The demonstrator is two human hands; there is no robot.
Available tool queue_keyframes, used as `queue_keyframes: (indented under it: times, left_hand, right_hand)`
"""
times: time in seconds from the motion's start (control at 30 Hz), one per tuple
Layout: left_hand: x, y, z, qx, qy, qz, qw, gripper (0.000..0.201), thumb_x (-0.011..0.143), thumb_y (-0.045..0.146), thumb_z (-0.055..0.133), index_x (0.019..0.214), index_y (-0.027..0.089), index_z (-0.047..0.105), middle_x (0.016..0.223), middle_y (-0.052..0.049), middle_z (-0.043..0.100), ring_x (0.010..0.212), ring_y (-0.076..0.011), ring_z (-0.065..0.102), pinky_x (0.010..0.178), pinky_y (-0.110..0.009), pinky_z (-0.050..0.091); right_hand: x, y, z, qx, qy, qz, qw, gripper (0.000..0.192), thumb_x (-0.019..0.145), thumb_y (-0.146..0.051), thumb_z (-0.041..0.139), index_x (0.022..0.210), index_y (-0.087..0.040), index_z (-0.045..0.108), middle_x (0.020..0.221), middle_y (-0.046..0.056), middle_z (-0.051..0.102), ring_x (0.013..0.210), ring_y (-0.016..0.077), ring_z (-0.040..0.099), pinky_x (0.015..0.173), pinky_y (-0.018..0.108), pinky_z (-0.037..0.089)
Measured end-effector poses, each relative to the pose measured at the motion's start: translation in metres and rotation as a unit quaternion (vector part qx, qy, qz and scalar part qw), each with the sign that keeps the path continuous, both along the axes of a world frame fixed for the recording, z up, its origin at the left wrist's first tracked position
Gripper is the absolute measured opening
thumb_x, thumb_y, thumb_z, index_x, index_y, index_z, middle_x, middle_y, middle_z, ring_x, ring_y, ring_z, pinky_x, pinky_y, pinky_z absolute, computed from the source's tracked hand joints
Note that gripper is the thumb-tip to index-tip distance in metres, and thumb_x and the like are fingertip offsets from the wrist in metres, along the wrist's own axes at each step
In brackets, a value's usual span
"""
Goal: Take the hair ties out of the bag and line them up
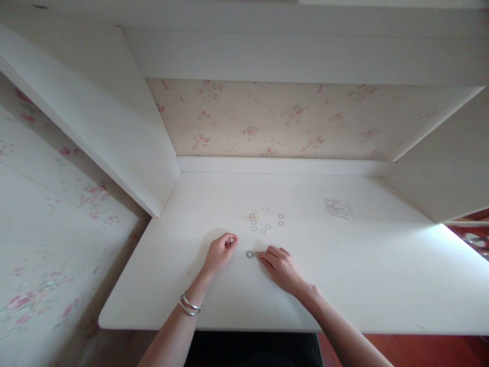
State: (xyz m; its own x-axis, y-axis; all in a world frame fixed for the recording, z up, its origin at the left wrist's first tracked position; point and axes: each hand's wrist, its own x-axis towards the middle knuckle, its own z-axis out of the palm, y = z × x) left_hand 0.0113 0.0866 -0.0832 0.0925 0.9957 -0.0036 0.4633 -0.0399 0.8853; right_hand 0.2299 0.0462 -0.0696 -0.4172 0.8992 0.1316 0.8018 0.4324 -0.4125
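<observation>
On the white worktop [344,285], the right hand [280,267] lies flat — fingers stretched, tips touching a small dark ring [249,254]. The left hand [219,252] is loosely curled just beside it — pale rings [260,220] are scattered beyond.

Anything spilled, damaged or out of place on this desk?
Nothing stands out. Small rings lie scattered loosely on the white desk; one darker ring sits apart by the right hand. A clear packet lies flat.
</observation>
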Motion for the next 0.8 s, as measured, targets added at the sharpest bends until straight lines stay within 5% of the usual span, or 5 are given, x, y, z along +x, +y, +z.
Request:
queue_keyframes:
  times: [0.2, 0.4, 0.57, 0.8]
  left_hand:
    - [0.007, 0.006, -0.001, 0.011, 0.036, -0.025, 0.999, 0.028, 0.083, 0.041, 0.047, 0.086, 0.019, 0.064, 0.058, 0.002, 0.054, 0.053, -0.0122, 0.048, 0.053, -0.022, 0.035]
    - [0.03, 0.034, 0.014, 0.065, 0.174, -0.067, 0.98, 0.022, 0.086, 0.031, 0.047, 0.093, 0.02, 0.065, 0.086, -0.006, 0.067, 0.073, -0.0162, 0.059, 0.068, -0.025, 0.041]
    - [0.048, 0.053, 0.018, 0.055, 0.265, -0.061, 0.961, 0.026, 0.087, 0.027, 0.047, 0.109, 0.024, 0.061, 0.112, -0.006, 0.063, 0.095, -0.0194, 0.059, 0.083, -0.029, 0.041]
    - [0.052, 0.055, 0.012, 0.056, 0.327, -0.069, 0.941, 0.023, 0.089, 0.029, 0.045, 0.104, 0.025, 0.062, 0.108, -0.006, 0.062, 0.096, -0.019, 0.058, 0.081, -0.028, 0.04]
  right_hand:
    - [0.017, -0.006, -0.003, -0.002, 0.124, -0.109, 0.986, 0.031, 0.093, -0.038, 0.038, 0.09, -0.024, 0.066, 0.078, 0.004, 0.059, 0.072, 0.0144, 0.056, 0.068, 0.026, 0.043]
    - [0.04, -0.019, -0.021, -0.026, 0.21, -0.222, 0.952, 0.034, 0.09, -0.043, 0.039, 0.085, -0.023, 0.066, 0.07, 0.002, 0.056, 0.057, 0.0127, 0.051, 0.054, 0.024, 0.041]
    - [0.044, -0.023, -0.024, -0.022, 0.229, -0.222, 0.948, 0.034, 0.09, -0.043, 0.039, 0.085, -0.022, 0.066, 0.072, 0.003, 0.057, 0.057, 0.0127, 0.051, 0.054, 0.023, 0.041]
    - [0.045, -0.021, -0.024, -0.026, 0.225, -0.202, 0.953, 0.033, 0.091, -0.039, 0.039, 0.084, -0.023, 0.066, 0.072, 0.002, 0.057, 0.059, 0.0124, 0.053, 0.056, 0.023, 0.04]
